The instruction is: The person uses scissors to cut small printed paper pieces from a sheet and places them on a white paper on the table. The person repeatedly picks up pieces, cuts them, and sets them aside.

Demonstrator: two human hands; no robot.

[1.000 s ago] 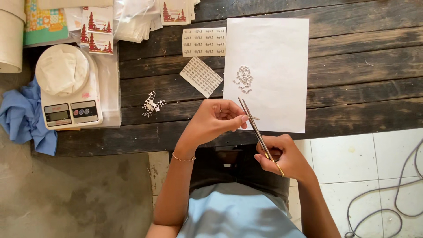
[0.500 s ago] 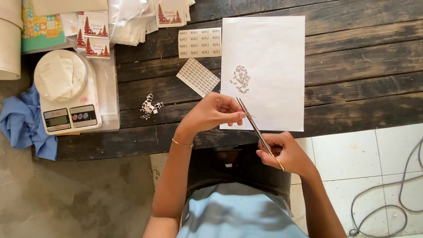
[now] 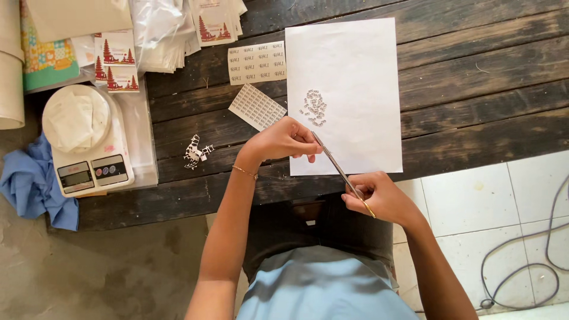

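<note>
Right hand (image 3: 379,198) nearest, fingers curled around scissors (image 3: 338,169) over the worktop (image 3: 474,89) edge. Left hand (image 3: 284,141) beyond, fingers pinched at the blade tips. Farther, cut scraps (image 3: 313,108) heaped on white paper (image 3: 355,71).

Landmark: white paper sheet (image 3: 349,89) on the dark wooden desk (image 3: 474,77).
Right of sheet: bare planks, free passage.
Left of sheet: sticker sheets (image 3: 256,62), paper scraps (image 3: 197,152), then kitchen scale (image 3: 86,142) block the way.
On sheet: small pile of cut pieces (image 3: 313,107); rest bare.
</note>
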